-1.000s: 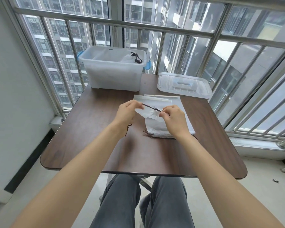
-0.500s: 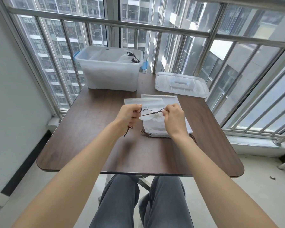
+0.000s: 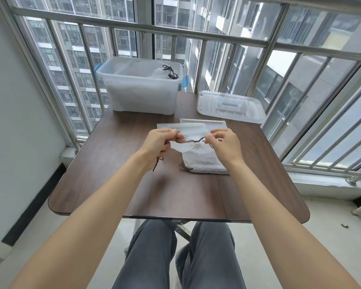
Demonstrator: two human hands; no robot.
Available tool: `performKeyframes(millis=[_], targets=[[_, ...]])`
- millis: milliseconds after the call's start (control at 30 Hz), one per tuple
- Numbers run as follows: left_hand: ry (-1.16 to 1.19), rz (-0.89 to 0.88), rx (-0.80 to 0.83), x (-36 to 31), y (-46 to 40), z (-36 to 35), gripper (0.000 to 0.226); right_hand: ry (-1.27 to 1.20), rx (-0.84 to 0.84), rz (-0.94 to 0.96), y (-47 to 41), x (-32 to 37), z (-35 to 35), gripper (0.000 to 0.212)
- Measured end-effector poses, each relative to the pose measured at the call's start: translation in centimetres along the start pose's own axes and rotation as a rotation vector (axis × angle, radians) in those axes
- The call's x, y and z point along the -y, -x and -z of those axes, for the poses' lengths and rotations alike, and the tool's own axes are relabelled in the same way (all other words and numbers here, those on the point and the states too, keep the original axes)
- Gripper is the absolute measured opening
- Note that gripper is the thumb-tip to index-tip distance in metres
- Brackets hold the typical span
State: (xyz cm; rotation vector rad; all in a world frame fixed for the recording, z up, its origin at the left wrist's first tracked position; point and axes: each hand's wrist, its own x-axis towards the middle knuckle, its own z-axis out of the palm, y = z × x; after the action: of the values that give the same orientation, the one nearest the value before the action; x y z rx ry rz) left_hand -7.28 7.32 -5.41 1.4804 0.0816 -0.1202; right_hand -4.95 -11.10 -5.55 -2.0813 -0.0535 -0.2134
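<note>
Dark drawstring (image 3: 194,140) is pinched taut between left hand (image 3: 158,142) and right hand (image 3: 223,142) above white pouch (image 3: 196,150).

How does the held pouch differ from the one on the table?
The held pouch is raised, mouth gathered; the lying pouch rests flat on the table. The held pouch's cord runs taut between left hand and right hand; the lying pouch's cord lies slack. Both are white, dark-corded.

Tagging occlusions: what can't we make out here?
Head view:
- Where the cord ends: hidden inside the fingers of the left hand and right hand.
- Print on the pouch: too small.
- Contents of the bin: blurred by its cloudy wall.
- Bag count under the pouch: covered by it and the hands.
</note>
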Motion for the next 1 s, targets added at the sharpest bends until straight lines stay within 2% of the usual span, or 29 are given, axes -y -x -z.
performKeyframes(millis=[100, 200, 367, 433, 533, 667, 867, 1000], targets=[[-0.1, -0.051, 0.024, 0.2, 0.2, -0.7, 0.021, -0.321, 0.027, -0.073, 0.0, 0.8, 0.4, 0.025], [-0.261, -0.097, 0.013, 0.7, 0.4, -1.5, 0.019, -0.605, 0.141, -0.115, -0.2, 1.3, 0.2, 0.02], [-0.223, -0.083, 0.02, 0.9, 0.5, -1.8, 0.019, -0.778, 0.244, -0.104, -0.1, 1.2, -0.1, 0.015], [-0.188, -0.062, 0.044, 1.1, 0.5, -1.6, 0.024, -0.795, 0.218, -0.134, 0.2, 1.4, -0.1, 0.01], [-0.112, -0.064, 0.079, 1.4, 0.4, -1.5, 0.026, -0.694, 0.156, -0.151, 0.5, 1.4, -0.5, 0.017], [-0.07, -0.114, 0.093, 1.3, 0.3, -1.9, 0.031, -0.63, 0.15, -0.153, 0.6, 1.2, -1.2, 0.015], [-0.239, -0.209, 0.174, 0.5, 0.6, -2.7, 0.036, -0.531, 0.153, -0.145, 0.8, 1.3, -1.3, 0.014], [-0.436, -0.292, 0.153, 0.3, 0.1, -2.9, 0.035, -0.546, 0.253, -0.108, 0.8, 1.4, -1.4, 0.015]])
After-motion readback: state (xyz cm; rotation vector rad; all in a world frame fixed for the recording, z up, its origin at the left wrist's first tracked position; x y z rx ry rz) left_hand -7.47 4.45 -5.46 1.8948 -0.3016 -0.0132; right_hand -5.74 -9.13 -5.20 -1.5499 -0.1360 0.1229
